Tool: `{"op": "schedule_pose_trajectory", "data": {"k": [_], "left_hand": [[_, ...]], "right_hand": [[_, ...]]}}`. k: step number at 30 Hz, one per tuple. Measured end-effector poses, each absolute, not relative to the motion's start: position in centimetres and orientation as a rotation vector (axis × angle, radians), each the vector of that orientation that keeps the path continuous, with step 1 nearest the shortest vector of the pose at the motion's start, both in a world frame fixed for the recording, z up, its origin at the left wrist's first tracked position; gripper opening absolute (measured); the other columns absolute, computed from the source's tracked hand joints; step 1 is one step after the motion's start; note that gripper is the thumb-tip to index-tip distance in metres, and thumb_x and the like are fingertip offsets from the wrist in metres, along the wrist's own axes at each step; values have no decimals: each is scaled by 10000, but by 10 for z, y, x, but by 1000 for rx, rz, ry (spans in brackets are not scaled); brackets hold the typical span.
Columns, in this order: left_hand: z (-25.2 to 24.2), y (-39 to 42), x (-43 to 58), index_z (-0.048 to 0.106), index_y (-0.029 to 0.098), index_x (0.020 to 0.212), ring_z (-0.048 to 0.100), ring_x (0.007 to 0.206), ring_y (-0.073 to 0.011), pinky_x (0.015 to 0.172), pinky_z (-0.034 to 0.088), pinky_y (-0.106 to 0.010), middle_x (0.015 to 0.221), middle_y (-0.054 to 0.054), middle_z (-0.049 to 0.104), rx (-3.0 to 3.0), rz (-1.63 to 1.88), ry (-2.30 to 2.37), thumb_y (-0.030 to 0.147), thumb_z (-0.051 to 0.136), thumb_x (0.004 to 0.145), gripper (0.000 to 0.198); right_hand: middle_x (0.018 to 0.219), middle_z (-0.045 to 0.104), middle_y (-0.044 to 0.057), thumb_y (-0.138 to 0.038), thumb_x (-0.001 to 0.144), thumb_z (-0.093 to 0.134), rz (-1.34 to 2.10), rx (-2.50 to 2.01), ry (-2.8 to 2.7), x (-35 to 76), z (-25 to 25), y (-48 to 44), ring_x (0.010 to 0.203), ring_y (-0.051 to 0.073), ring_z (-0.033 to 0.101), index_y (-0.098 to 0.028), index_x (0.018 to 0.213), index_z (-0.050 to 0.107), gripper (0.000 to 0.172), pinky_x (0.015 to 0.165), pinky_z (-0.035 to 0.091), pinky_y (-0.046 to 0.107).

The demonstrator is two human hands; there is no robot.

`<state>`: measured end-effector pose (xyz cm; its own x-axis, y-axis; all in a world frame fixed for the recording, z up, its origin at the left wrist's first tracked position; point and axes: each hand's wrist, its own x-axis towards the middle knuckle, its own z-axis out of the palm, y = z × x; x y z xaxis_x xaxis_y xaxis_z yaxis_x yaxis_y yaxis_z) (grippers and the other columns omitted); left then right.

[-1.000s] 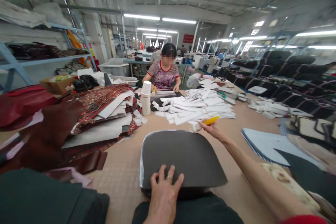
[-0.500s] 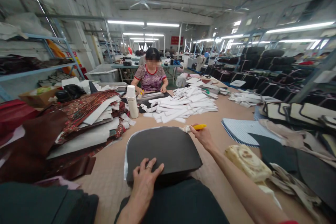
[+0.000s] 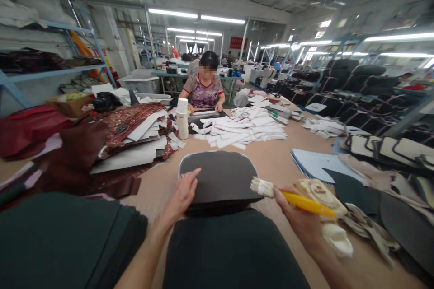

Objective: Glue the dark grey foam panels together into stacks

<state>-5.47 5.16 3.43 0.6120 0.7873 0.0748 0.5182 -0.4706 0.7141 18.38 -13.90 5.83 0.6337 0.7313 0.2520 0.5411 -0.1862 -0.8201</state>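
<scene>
The right grip (image 3: 294, 212) is closed around the yellow-handled brush (image 3: 307, 203), whose bristles are held at the right edge of the dark grey panel stack (image 3: 225, 176). The brush should prove light and rigid, best held by its handle; the panels appear thin and flexible, best steadied clear of the whitish rim. The left grip (image 3: 186, 187), loosely unfolded, is laid at the left edge. The stack is supported on the brown surface (image 3: 156, 194), beyond dark green pieces (image 3: 233, 253).

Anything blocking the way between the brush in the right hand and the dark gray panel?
Nothing visible. The brush in the right hand has its bristles at the right edge of the dark gray panel; contact is hard to tell. The left hand is at the opposite edge, out of the way.
</scene>
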Motion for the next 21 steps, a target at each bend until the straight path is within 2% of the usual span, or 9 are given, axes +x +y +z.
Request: {"op": "schedule_pose_trajectory", "data": {"k": [2, 4, 7, 9, 14, 17, 21], "left_hand": [[39, 73, -76, 359, 160, 1340, 546, 1069, -163, 978, 377, -350, 1150, -83, 619, 2110, 518, 1023, 158, 292, 833, 511], [40, 86, -92, 322, 127, 1351, 596, 977, -145, 920, 432, -324, 1048, -71, 665, 2061, 482, 989, 113, 320, 784, 567], [35, 90, -102, 328, 125, 1345, 605, 957, -132, 916, 441, -315, 1011, -56, 679, 2041, 453, 935, 109, 348, 754, 592], [30, 89, -100, 334, 140, 1343, 595, 977, -128, 948, 422, -321, 1031, -50, 672, 2053, 449, 924, 115, 354, 750, 595], [25, 90, -95, 329, 132, 1343, 592, 972, -129, 950, 418, -318, 1037, -52, 664, 2109, 388, 979, 48, 311, 712, 637], [32, 85, -92, 340, 138, 1333, 586, 986, -144, 946, 413, -326, 1051, -64, 652, 2163, 326, 1032, 14, 299, 696, 650], [47, 53, -59, 358, 181, 1324, 492, 1137, -234, 1001, 333, -421, 1173, -103, 580, 2310, 265, 1037, 87, 430, 731, 605]], "right_hand": [[497, 516, -4, -545, 765, 517, 418, -1826, -972, 159, 66, -104, 507, 177, 534, -232, 749, 609, 326, 503, 435, 297], [502, 502, -23, -546, 732, 551, 755, -1644, -1053, 124, 64, -67, 411, 121, 453, -211, 745, 595, 338, 408, 372, 258], [554, 514, -36, -494, 724, 573, 1051, -1413, -1229, 71, 51, -26, 416, 83, 420, -191, 798, 598, 313, 398, 346, 220], [566, 513, -42, -444, 716, 589, 1103, -1387, -1290, 53, 43, -15, 439, 74, 413, -183, 779, 603, 269, 414, 343, 208], [578, 504, -33, -409, 709, 598, 963, -1509, -1264, 107, 38, -42, 532, 92, 442, -179, 671, 581, 233, 507, 370, 220], [477, 439, -55, -485, 700, 591, 835, -1712, -1184, 183, 36, -83, 437, 98, 383, -193, 678, 585, 292, 431, 318, 236], [449, 445, -40, -520, 674, 605, 522, -2021, -1047, 268, 33, -139, 426, 117, 409, -214, 557, 518, 339, 433, 325, 256]]}}
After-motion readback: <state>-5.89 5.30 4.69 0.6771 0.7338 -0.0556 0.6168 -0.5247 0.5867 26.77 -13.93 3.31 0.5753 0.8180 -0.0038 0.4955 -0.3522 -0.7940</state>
